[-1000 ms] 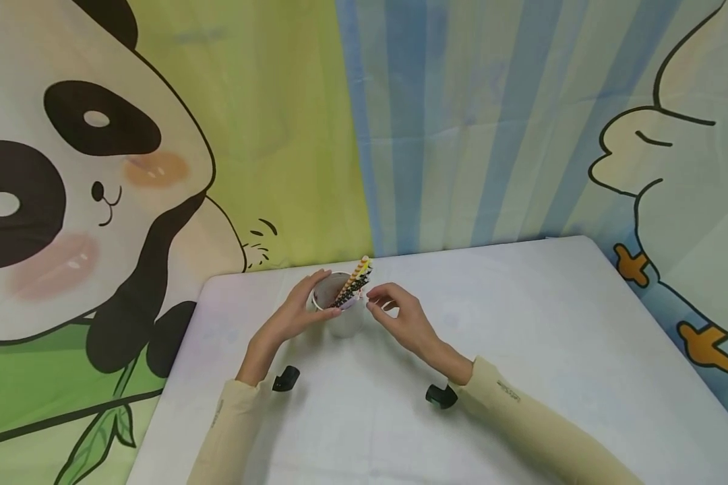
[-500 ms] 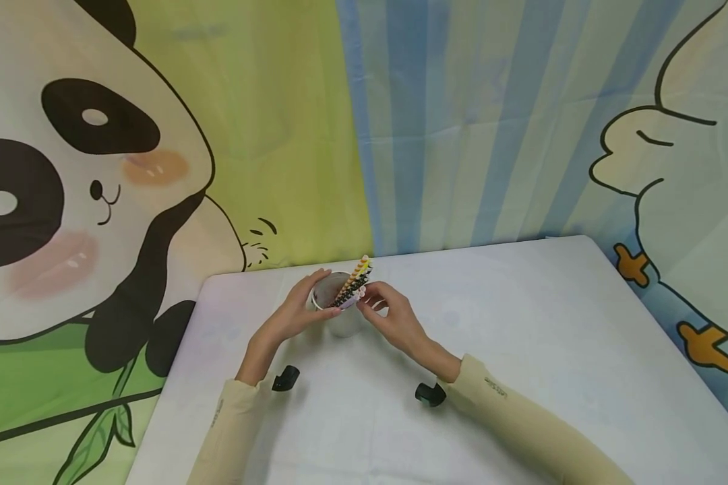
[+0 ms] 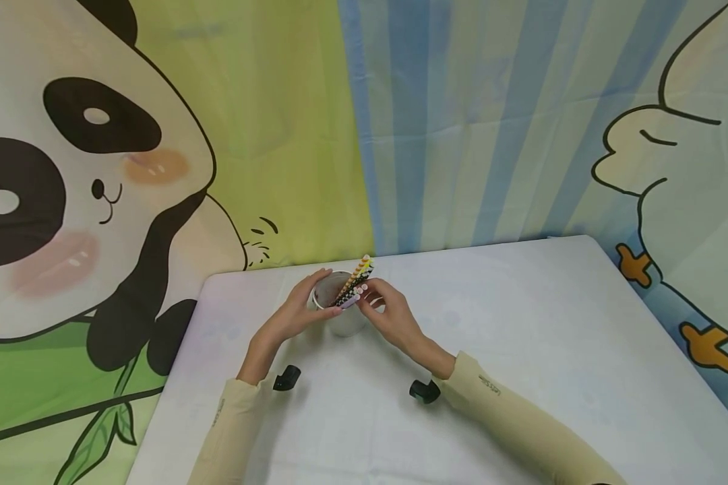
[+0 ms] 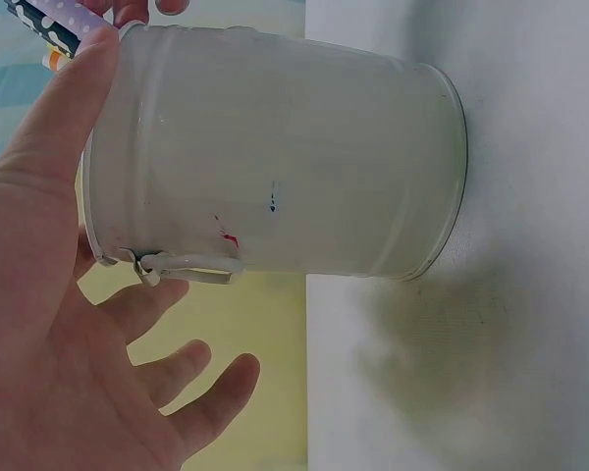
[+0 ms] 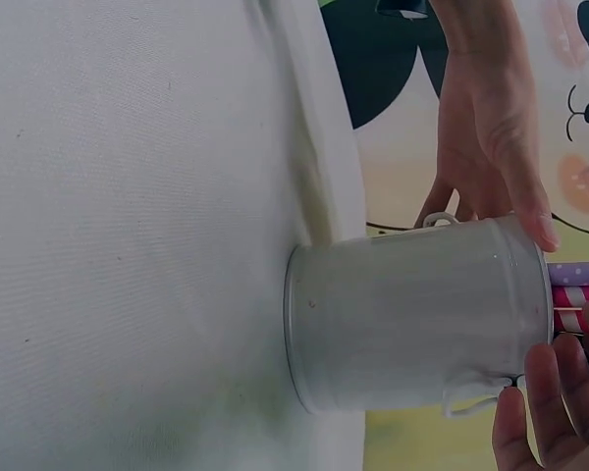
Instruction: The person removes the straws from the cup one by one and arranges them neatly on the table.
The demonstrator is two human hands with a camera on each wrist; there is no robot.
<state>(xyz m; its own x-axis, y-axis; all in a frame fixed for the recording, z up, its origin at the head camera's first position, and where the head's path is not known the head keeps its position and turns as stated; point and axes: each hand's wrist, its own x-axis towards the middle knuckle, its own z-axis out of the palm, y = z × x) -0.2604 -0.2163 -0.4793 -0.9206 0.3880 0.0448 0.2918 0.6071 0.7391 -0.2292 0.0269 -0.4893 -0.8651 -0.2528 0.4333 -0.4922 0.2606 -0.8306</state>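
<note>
A small white metal bucket (image 3: 347, 326) with side handles stands upright near the table's back edge. My left hand (image 3: 291, 314) holds its rim, the thumb in front and several fingers loose on the other side. Several patterned paper straws (image 3: 354, 281) lean out over the right side of the rim, some orange-striped, others dotted black or purple. My right hand (image 3: 396, 319) is at their ends, thumb and forefinger pinching there. In the right wrist view that thumb lies over a pink-and-white striped straw (image 5: 573, 294); the exact contact is partly hidden.
The white table (image 3: 522, 350) reaches back to cloth walls with a panda print (image 3: 85, 202) and blue stripes. Black wrist cameras (image 3: 287, 378) sit at both wrists, low over the table. Red and blue specks mark the bucket's side.
My right hand has moved left to the straws and its fingertips have come against them. The straws have shifted slightly. My left hand and the bucket have stayed in place.
</note>
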